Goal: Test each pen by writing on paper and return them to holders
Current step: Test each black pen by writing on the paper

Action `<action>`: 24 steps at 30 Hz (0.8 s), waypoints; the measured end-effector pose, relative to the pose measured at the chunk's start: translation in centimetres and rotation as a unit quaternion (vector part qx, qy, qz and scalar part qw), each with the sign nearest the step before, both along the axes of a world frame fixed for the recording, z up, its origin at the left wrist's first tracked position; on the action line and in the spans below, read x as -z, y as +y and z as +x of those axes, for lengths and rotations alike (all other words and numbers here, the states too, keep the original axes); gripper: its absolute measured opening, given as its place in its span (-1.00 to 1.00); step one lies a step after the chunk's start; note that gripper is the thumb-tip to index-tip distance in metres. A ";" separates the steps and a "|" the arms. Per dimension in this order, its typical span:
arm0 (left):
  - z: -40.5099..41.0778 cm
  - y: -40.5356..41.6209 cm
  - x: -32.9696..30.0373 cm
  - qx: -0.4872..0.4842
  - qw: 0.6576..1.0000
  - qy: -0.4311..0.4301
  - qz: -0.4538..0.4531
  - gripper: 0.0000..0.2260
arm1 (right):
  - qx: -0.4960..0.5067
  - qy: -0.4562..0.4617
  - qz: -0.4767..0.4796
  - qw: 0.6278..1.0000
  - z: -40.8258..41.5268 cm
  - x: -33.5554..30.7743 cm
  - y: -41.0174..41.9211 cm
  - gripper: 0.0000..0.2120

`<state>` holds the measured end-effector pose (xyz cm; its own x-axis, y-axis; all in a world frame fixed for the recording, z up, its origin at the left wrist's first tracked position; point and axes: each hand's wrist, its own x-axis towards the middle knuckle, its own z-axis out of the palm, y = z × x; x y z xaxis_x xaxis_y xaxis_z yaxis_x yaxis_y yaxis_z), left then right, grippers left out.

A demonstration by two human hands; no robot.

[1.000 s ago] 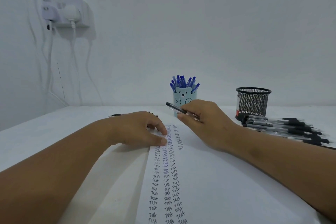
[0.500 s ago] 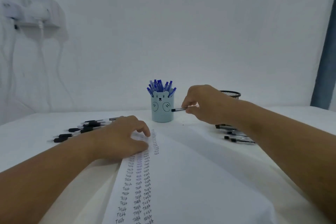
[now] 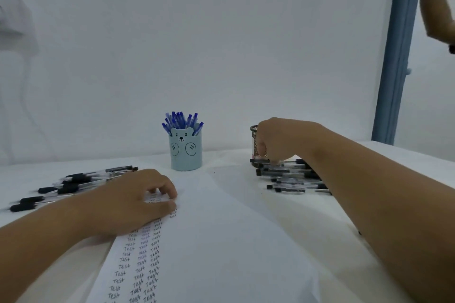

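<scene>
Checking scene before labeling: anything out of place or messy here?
Nothing spilled or damaged. Black pens lie loose in two piles, left of the paper and by the mesh holder, while the bear holder holds only blue pens. Right hand is at the mesh holder.

White table (image 3: 229, 162) here, with a sheet of paper (image 3: 221, 241) down the middle covered in columns of "Test". Bear-face cup (image 3: 186, 150) full of blue pens sits at the back, mesh holder (image 3: 256, 141) to its right. Loose black pens lie on the left (image 3: 71, 186) and the right (image 3: 288, 177).
</scene>
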<state>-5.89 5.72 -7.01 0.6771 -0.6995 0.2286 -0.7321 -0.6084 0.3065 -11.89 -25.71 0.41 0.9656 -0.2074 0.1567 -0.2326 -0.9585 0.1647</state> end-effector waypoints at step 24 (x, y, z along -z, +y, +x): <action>2.9 3.8 -1.9 -0.095 0.995 -0.027 -0.020 -0.81 | -0.280 -0.079 0.125 0.948 1.6 7.8 11.9 -0.77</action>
